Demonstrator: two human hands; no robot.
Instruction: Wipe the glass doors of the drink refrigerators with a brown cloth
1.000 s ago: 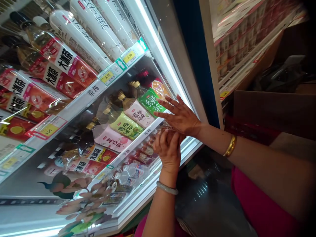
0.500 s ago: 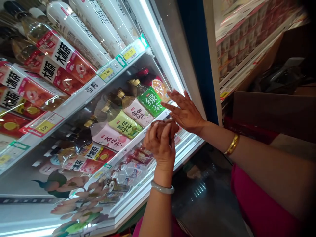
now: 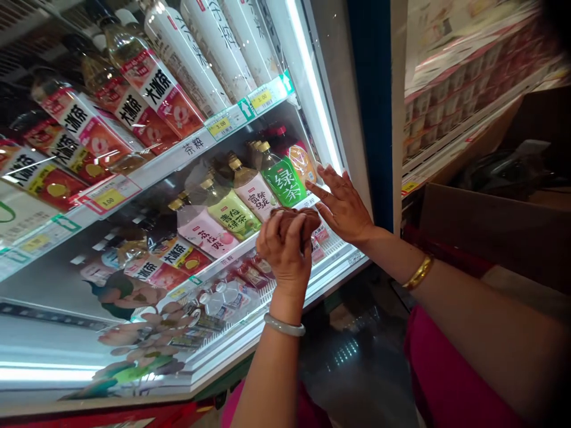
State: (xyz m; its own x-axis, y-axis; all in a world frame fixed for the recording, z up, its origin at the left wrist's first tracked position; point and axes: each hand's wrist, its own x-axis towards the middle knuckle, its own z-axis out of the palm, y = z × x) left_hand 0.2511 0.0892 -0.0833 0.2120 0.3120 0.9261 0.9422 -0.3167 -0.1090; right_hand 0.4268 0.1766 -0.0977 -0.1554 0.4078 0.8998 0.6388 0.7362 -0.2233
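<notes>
My left hand [image 3: 285, 249], with a pale bangle at its wrist, is closed around a bunched brown cloth [image 3: 295, 223]. It is raised in front of the glass of a lit drinks cooler. Slightly to the right and higher, my right hand [image 3: 341, 205] is open, its fingers stretched out towards the cooler; a gold bangle circles that wrist. Whether either hand touches the glass, I cannot tell. Behind the hands stand a green-labelled tea bottle [image 3: 285, 181], a pink-labelled bottle [image 3: 257, 199] and a yellow-green-labelled bottle [image 3: 234, 215].
Bottles with red and white labels [image 3: 154, 89] fill the upper shelf, above yellow price tags [image 3: 220, 126]. A flower decal [image 3: 147, 339] is on the glass at lower left. An open cardboard box [image 3: 473, 220] stands at right, near shelves of packed cups [image 3: 446, 107].
The view has shifted, so the upper shelf and bottles appear further right. The brown cloth shows more clearly in my left hand. My right hand stays spread out.
</notes>
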